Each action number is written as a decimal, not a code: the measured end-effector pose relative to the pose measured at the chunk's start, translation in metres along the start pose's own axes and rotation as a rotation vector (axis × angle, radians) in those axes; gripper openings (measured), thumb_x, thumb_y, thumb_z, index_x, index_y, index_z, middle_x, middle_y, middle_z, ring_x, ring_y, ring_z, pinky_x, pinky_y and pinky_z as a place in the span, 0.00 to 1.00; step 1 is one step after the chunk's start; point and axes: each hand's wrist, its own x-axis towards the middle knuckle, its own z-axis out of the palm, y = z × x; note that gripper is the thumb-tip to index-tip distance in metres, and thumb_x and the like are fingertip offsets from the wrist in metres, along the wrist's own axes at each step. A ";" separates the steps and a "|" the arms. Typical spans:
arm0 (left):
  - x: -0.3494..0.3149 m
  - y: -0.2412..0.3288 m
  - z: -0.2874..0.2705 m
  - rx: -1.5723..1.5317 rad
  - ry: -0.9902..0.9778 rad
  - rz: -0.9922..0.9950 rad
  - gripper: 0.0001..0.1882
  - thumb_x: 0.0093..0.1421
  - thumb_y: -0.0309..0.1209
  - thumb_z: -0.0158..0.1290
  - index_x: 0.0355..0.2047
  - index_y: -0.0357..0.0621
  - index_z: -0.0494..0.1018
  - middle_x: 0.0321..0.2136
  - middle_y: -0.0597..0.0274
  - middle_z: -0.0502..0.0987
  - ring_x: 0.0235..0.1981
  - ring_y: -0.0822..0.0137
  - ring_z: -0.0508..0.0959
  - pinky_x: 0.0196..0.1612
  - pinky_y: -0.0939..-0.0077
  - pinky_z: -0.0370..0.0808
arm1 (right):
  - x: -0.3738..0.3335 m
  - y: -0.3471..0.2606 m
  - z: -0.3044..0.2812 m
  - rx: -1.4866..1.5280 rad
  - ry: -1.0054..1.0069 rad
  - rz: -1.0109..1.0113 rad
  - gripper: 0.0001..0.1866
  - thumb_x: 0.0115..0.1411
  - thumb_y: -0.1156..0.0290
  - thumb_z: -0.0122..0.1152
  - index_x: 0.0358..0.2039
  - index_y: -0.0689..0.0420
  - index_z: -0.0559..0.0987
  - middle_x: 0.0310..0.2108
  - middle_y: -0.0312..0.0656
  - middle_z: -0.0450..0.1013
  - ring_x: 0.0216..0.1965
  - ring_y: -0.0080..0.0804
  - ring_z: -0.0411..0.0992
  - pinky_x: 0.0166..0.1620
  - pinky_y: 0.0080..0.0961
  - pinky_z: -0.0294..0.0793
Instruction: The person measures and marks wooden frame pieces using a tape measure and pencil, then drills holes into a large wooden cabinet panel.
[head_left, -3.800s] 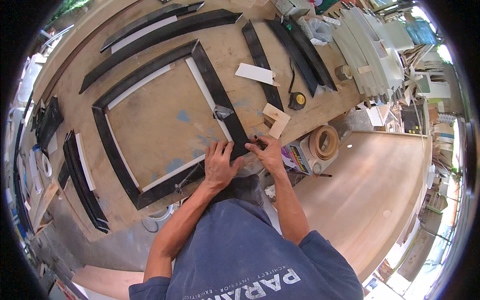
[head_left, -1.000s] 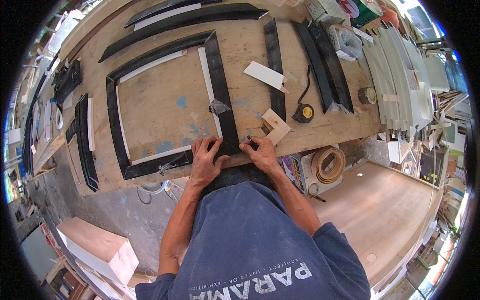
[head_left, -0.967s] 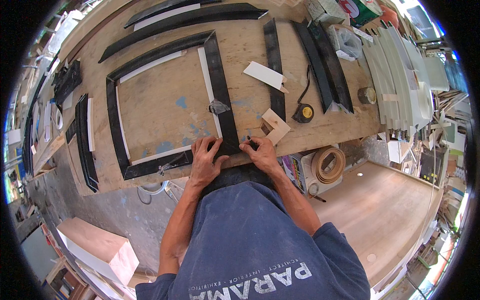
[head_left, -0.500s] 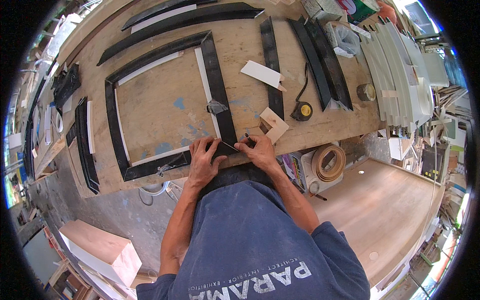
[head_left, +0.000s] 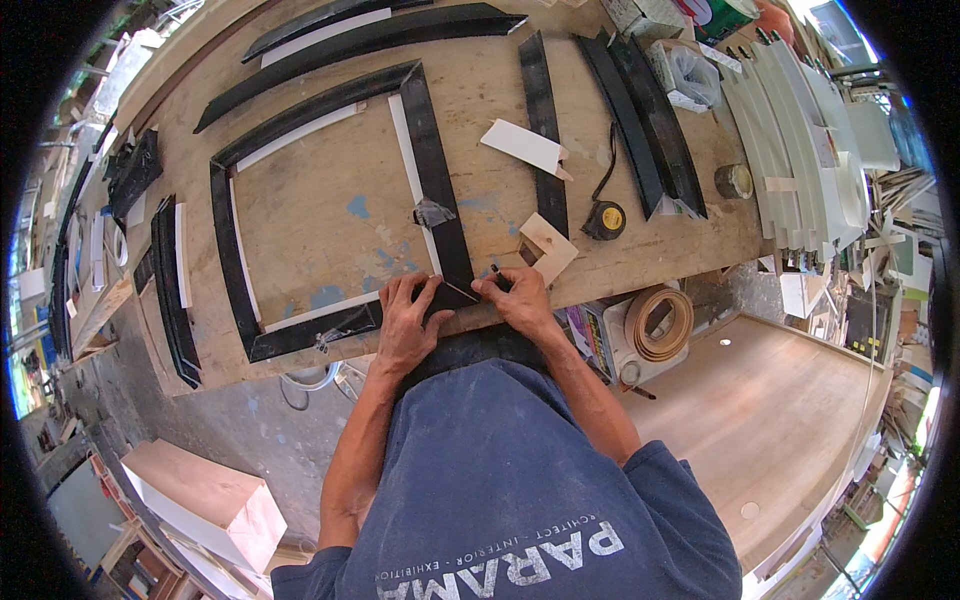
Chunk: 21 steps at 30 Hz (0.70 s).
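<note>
A black mitred frame (head_left: 447, 200) lies on the wooden workbench (head_left: 310, 200), with white strips along its inner edges. At its near right corner my left hand (head_left: 405, 325) grips the near rail, bent fingers over it and the thumb apart on the near side. My right hand (head_left: 518, 303) is closed in a pinch right beside that corner. A short dark pencil-like stick (head_left: 496, 270) pokes up from its fingers; the rest of it is hidden. Between both hands a thin pale line (head_left: 460, 290) crosses the corner joint.
Right of the frame are a white offcut (head_left: 522, 147), an L-shaped wood piece (head_left: 550, 250), a tape measure (head_left: 604, 220) and black profiles (head_left: 640, 120). A round tin (head_left: 733, 182) stands farther right. Below the bench edge sits a coiled edging roll (head_left: 658, 327).
My right hand has shifted very slightly at the corner. My left hand and the frame stay in place.
</note>
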 end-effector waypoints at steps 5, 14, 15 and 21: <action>0.000 0.000 0.000 0.003 0.012 0.012 0.30 0.51 0.31 0.69 0.55 0.39 0.76 0.49 0.52 0.73 0.53 0.50 0.72 0.58 0.55 0.64 | 0.001 0.003 0.001 -0.026 0.010 -0.048 0.17 0.61 0.58 0.71 0.31 0.61 0.86 0.20 0.34 0.77 0.24 0.19 0.70 0.30 0.26 0.69; 0.001 0.000 0.001 -0.009 0.011 0.010 0.29 0.51 0.31 0.69 0.54 0.38 0.76 0.49 0.52 0.73 0.52 0.50 0.71 0.57 0.55 0.64 | 0.002 0.006 0.001 -0.024 -0.004 -0.050 0.16 0.63 0.60 0.69 0.30 0.62 0.86 0.22 0.37 0.79 0.26 0.21 0.72 0.32 0.28 0.72; 0.001 0.000 0.001 -0.007 0.012 0.011 0.29 0.51 0.31 0.69 0.54 0.38 0.76 0.49 0.52 0.73 0.52 0.50 0.71 0.57 0.55 0.64 | 0.002 0.006 0.001 -0.040 -0.011 -0.033 0.17 0.64 0.59 0.69 0.29 0.61 0.86 0.23 0.36 0.79 0.26 0.20 0.72 0.33 0.26 0.72; 0.001 0.000 0.001 0.011 0.009 0.021 0.30 0.51 0.31 0.69 0.55 0.38 0.76 0.49 0.52 0.72 0.52 0.51 0.71 0.58 0.55 0.64 | 0.002 0.006 0.001 -0.039 -0.009 -0.032 0.16 0.62 0.59 0.71 0.33 0.61 0.87 0.24 0.36 0.80 0.27 0.20 0.72 0.34 0.26 0.72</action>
